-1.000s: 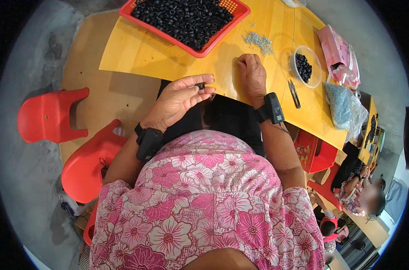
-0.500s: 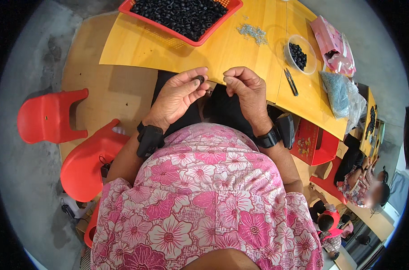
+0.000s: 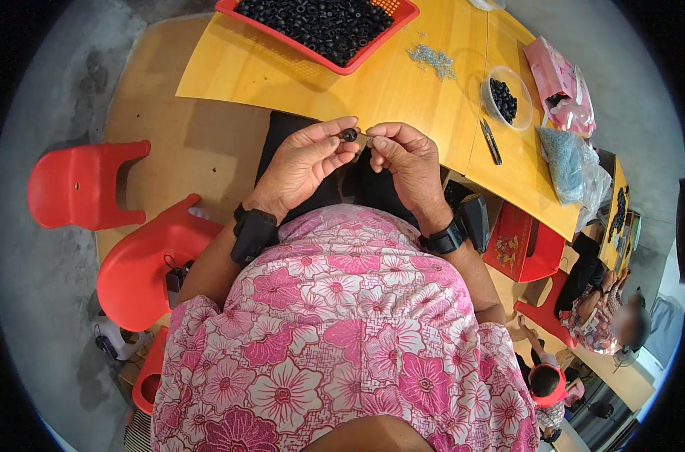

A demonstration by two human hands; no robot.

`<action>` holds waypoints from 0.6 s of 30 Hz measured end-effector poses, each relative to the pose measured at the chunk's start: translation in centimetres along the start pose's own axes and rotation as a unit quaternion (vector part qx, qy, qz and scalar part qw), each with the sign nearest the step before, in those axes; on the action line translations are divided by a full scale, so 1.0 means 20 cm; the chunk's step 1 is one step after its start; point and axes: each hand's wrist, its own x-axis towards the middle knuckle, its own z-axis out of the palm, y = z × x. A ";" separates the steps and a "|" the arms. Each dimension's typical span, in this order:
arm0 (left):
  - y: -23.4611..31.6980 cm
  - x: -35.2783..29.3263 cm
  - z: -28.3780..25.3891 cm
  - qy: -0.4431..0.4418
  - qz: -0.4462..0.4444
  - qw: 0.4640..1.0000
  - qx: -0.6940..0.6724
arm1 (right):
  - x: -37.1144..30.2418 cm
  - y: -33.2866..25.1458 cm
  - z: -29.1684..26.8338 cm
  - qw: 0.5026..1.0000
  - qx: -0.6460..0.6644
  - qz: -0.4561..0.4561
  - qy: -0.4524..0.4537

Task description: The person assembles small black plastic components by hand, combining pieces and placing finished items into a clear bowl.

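Note:
Between the thumb and fingers of my left hand [image 3: 306, 160] is a small round black ring-shaped part [image 3: 348, 135], its hollow face showing. Close beside it, my right hand [image 3: 408, 162] pinches a tiny clear piece [image 3: 370, 141], too small to name. Both hands are held over my lap, just in front of the table edge. On the yellow table [image 3: 282, 87], a red plastic basket [image 3: 345, 70] is heaped with similar black parts [image 3: 312, 26]. Right of it lies a loose pile of small clear pieces [image 3: 433, 60].
A clear round tub [image 3: 484, 98] holds more black parts, with thread snips [image 3: 491, 142] before it. Farther right are a pink bag [image 3: 551, 79] and a bag of blue-grey granules [image 3: 561, 166]. Red stools [image 3: 79, 186] stand at left. Other people [image 3: 599, 320] sit at far right.
My hands have come closer together, bringing the clear piece next to the black part. The black part has turned so its hollow face shows. The whole view has shifted slightly.

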 end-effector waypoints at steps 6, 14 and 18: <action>0.00 0.00 0.03 0.001 0.000 0.999 0.037 | 0.00 0.01 0.00 1.000 -0.002 0.008 -0.003; -0.01 0.00 0.04 0.014 -0.003 0.996 0.087 | 0.01 0.01 0.00 0.999 -0.023 -0.025 -0.022; -0.02 -0.01 0.03 0.030 0.006 0.990 0.135 | 0.02 0.01 0.01 0.998 -0.053 -0.034 -0.029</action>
